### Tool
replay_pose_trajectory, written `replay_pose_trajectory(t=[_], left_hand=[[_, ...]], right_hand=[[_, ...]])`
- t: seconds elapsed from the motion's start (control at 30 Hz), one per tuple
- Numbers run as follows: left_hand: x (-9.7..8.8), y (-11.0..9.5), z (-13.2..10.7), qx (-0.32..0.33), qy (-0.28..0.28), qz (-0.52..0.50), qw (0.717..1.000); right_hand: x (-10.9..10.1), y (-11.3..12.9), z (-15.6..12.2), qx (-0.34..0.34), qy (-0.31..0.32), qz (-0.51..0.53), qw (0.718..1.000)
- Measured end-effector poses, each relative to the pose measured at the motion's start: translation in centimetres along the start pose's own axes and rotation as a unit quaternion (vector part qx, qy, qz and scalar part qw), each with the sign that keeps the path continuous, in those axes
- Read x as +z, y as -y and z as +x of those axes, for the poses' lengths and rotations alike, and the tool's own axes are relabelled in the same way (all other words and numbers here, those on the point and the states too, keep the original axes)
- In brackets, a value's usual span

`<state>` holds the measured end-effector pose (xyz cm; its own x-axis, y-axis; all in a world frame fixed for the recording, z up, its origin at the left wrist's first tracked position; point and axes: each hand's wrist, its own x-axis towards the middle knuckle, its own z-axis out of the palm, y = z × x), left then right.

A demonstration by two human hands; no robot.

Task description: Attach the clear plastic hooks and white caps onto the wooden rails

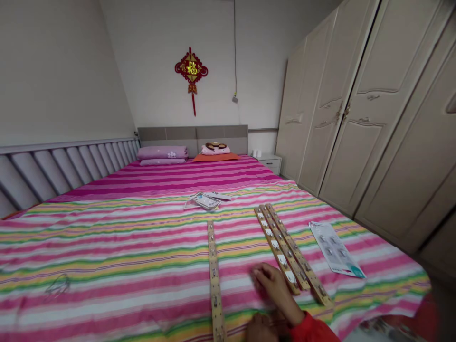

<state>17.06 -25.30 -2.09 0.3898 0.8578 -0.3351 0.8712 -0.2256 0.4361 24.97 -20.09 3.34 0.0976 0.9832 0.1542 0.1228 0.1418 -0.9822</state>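
Observation:
My right hand (273, 284), in a red sleeve, rests on the striped bedsheet (107, 247) with its fingers curled together. Whether anything is inside them is hidden. It lies between a single wooden strip (214, 275) with metal fittings on its left and a group of three wooden strips (290, 254) with hooks on its right, close to their near ends. Only part of my left hand (261, 328) shows at the bottom edge, just below the right hand, and its fingers are hidden.
A flat plastic packet of small metal parts (335, 249) lies right of the strips. Opened packaging (206, 200) sits mid-bed. Pillows (163, 153) are at the headboard. A padded rail (53, 166) runs along the left, wardrobes (374, 109) along the right.

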Motion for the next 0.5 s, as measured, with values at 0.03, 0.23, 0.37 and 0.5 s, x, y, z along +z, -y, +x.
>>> replay_pose_trajectory(t=[0.03,0.23,0.37,0.5], left_hand=[[-0.3,0.0,0.0,0.001,0.007,-0.004,1.000],[-4.8,1.2,-0.7,0.036,-0.066,-0.250,0.965],[-9.7,2.5,-1.2,0.019,-0.126,-0.457,0.880],[-12.9,3.4,-1.5,0.026,-0.164,-0.592,0.789]], right_hand=[[-0.5,0.1,-0.5,0.029,-0.014,0.043,0.999],[-2.6,1.2,-3.7,0.109,-0.089,0.168,0.976],[-1.7,2.9,-3.5,0.136,-0.082,0.220,0.963],[1.4,4.5,-2.0,0.155,-0.021,0.279,0.948]])
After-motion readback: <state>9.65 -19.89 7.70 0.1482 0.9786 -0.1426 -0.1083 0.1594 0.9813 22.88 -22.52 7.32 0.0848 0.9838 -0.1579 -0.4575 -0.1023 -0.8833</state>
